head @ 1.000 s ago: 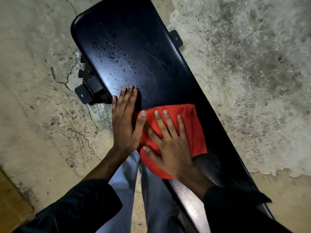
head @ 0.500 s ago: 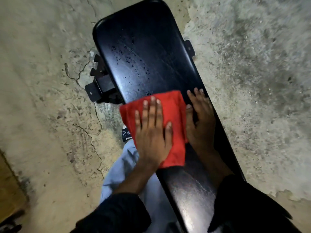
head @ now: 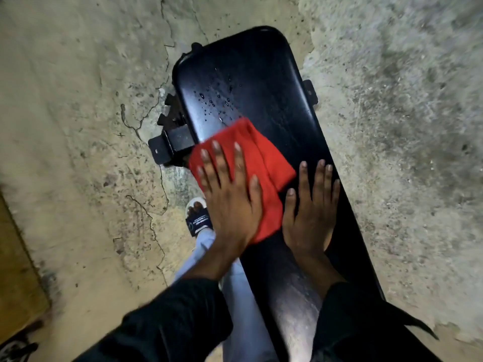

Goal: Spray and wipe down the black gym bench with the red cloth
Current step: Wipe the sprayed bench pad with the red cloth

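Note:
The black gym bench (head: pixel 274 82) runs from the top centre down to the lower right of the head view. Spray droplets (head: pixel 217 100) bead on its far left part. The red cloth (head: pixel 264 158) lies on the bench's left edge, just below the droplets. My left hand (head: pixel 230 197) presses flat on the cloth, its fingers straight and spread. My right hand (head: pixel 311 205) rests flat on the bare bench right beside the cloth. No spray bottle is in view.
A black metal foot bracket (head: pixel 170 145) sticks out from the bench's left side and a smaller one (head: pixel 311 92) from its right. My sandalled foot (head: pixel 197 218) stands on the cracked concrete floor (head: pixel 91 126) by the bench. A brown slab (head: pixel 13 257) is at the left edge.
One second ago my right hand pressed the cloth and my left lay on the bench. Now the left hand is on the cloth, nearer the droplets, and the right lies bare on the bench.

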